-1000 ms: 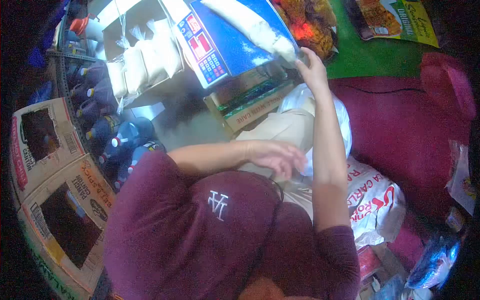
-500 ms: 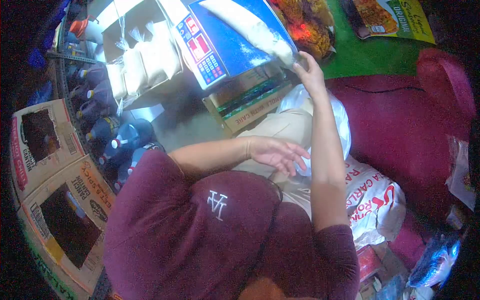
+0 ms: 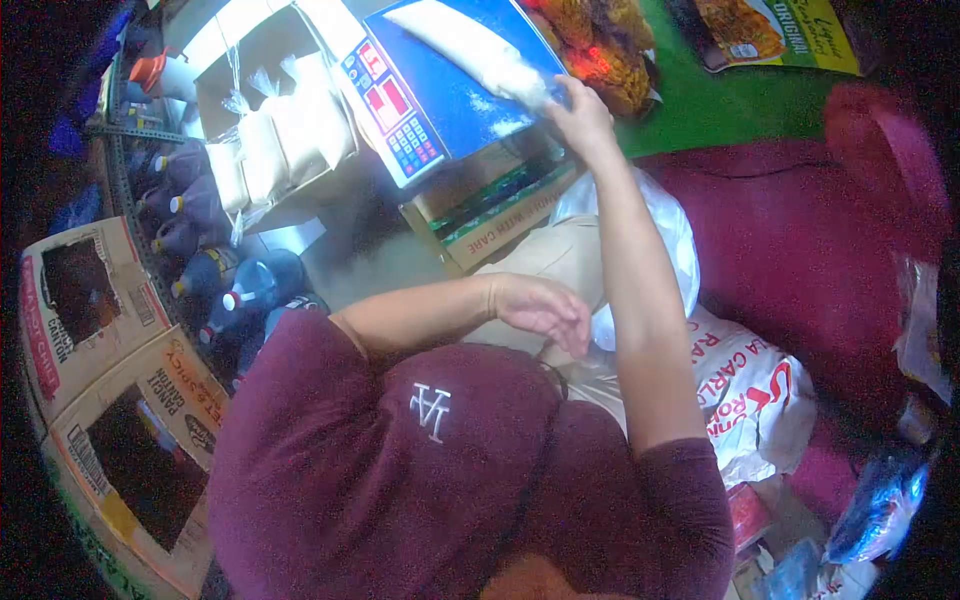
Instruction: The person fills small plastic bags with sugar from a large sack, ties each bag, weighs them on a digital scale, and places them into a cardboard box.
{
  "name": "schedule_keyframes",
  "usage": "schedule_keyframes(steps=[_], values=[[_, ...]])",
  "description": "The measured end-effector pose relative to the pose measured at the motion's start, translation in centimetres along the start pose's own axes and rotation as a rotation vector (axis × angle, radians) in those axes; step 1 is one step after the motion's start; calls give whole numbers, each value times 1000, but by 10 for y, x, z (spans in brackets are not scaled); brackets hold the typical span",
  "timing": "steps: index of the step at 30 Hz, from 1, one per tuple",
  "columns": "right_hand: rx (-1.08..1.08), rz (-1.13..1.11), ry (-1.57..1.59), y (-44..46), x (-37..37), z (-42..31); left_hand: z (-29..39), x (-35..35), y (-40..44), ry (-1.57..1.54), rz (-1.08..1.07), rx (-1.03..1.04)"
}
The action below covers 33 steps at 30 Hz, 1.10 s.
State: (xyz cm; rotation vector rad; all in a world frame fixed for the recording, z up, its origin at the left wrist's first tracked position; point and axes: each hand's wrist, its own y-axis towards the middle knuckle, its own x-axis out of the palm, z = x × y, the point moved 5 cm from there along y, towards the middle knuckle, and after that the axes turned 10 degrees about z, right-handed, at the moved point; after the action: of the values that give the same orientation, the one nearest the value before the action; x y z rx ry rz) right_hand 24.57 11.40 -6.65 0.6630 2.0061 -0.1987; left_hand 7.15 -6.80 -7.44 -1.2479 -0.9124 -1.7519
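Note:
A long clear plastic bag of white powder [image 3: 465,48] lies slantwise across the blue top of a weighing scale [image 3: 450,110], which has a red display and a keypad. At the bag's near end, the fingers of my right hand [image 3: 583,118] pinch the plastic. Loose white powder dusts the scale beside it. My left hand [image 3: 543,308] hangs in front of my chest with its fingers loosely bent, holding nothing, above my lap.
Filled white bags [image 3: 290,140] stand in a carton at the upper left. Dark bottles [image 3: 265,280] and cut-open cartons [image 3: 150,440] are on the left. Under the scale is a cardboard box [image 3: 490,235]. A printed white sack [image 3: 750,400] sits at my right, near maroon fabric [image 3: 800,240].
The view has shifted slightly. My right hand has moved a little up and left along the bag's end. My left hand's fingers have drooped closer together.

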Motion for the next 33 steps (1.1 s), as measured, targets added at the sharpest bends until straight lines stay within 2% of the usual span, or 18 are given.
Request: schedule_keyframes(steps=[1,3,7,10,17,19,23,26,28,31,33], values=[[-3,-2,2,-1,1,3,1,0,-1,1,2,4],[-81,23,263,-4,-4,9,4,3,-2,-7,26,15],[58,-27,468,-22,-18,27,7,7,0,-20,16,6],[82,-45,598,-29,-13,47,6,6,1,1,43,-8],[116,-18,682,-55,-35,70,6,5,1,-15,48,6],[166,8,544,-67,-48,88,5,5,2,-29,50,0],[237,68,604,-113,-74,120,6,5,3,-26,51,3],[234,134,536,-158,-84,150,6,4,5,-26,55,-9],[412,171,496,-191,-87,171,4,4,7,-27,55,-21],[531,244,572,-229,-89,182,2,3,9,-35,67,-33],[575,268,593,-254,-71,213,2,2,9,-1,90,-21]])
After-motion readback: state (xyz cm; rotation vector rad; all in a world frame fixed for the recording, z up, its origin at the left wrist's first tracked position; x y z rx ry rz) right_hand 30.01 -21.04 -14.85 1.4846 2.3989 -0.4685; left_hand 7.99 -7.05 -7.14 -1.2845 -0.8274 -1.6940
